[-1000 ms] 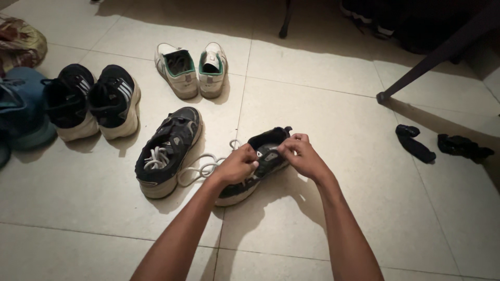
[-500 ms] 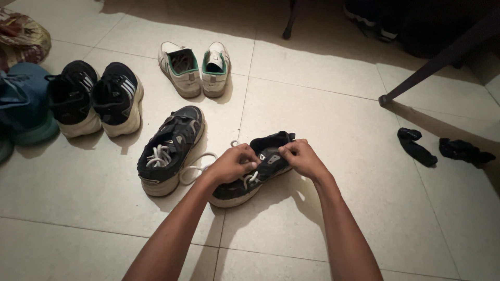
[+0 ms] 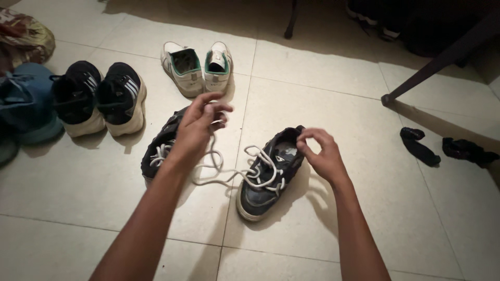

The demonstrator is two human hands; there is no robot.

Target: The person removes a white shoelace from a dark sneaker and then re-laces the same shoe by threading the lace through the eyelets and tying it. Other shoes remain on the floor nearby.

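Note:
A dark sneaker (image 3: 268, 179) with a white lace (image 3: 260, 169) lies on the pale tiled floor in front of me. My left hand (image 3: 200, 125) is raised up and to the left, pinching one end of that lace, which trails down in loops to the shoe. At the heel end, my right hand (image 3: 320, 151) pinches the sneaker's collar or tongue. The matching dark sneaker (image 3: 161, 148) lies to the left, partly hidden behind my left forearm.
A black pair with white stripes (image 3: 99, 101) and a white pair with green lining (image 3: 200, 65) stand further back. Blue shoes (image 3: 23, 104) sit at the left edge. Dark socks (image 3: 416, 145) and a slanted furniture leg (image 3: 432, 65) are at the right.
My left hand has lifted away from the shoe up and left, drawing the lace out. The sneaker has turned and shifted slightly toward me. My right hand stays at its heel end.

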